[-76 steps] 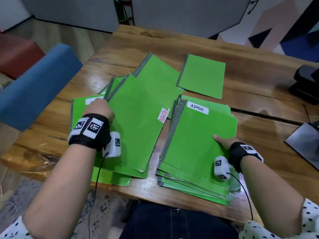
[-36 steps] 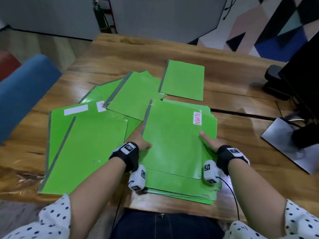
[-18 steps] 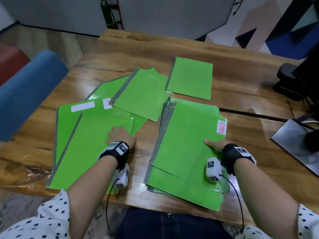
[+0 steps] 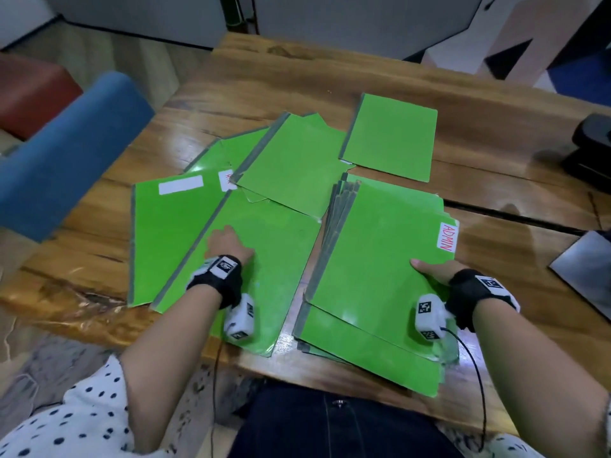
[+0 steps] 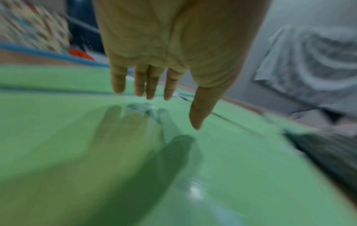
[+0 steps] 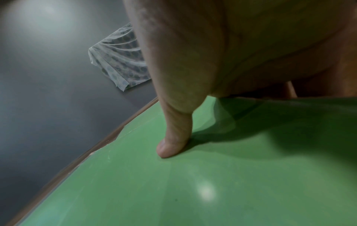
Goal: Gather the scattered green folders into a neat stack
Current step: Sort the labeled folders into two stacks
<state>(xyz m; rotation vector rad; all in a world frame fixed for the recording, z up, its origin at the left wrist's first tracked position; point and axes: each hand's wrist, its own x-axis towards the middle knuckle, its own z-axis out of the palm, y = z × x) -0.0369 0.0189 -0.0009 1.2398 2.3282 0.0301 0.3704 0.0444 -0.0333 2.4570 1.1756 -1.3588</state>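
Note:
A stack of green folders (image 4: 380, 259), its top one labelled ADMIN (image 4: 448, 238), lies at the front right of the wooden table (image 4: 297, 71). My right hand (image 4: 426, 267) grips the stack's right edge. Its thumb (image 6: 172, 146) presses on the top cover, and the fingers are hidden below. My left hand (image 4: 224, 238) is spread with straight fingers (image 5: 148, 85) over a loose green folder (image 4: 271, 269) at the front left; that view is blurred. More folders lie scattered: one with a blank white label (image 4: 165, 233), one overlapping in the middle (image 4: 291, 166), one alone at the back (image 4: 390, 137).
A blue chair (image 4: 66, 153) and a red seat (image 4: 33, 90) stand left of the table. A black device (image 4: 591, 143) and a grey flat sheet (image 4: 588, 269) sit at the right edge. My lap is against the table's near edge.
My left hand laid a folder on the stack, then moved left onto the loose front-left folder and has now slid further up it. My right hand has stayed on the stack's right edge.

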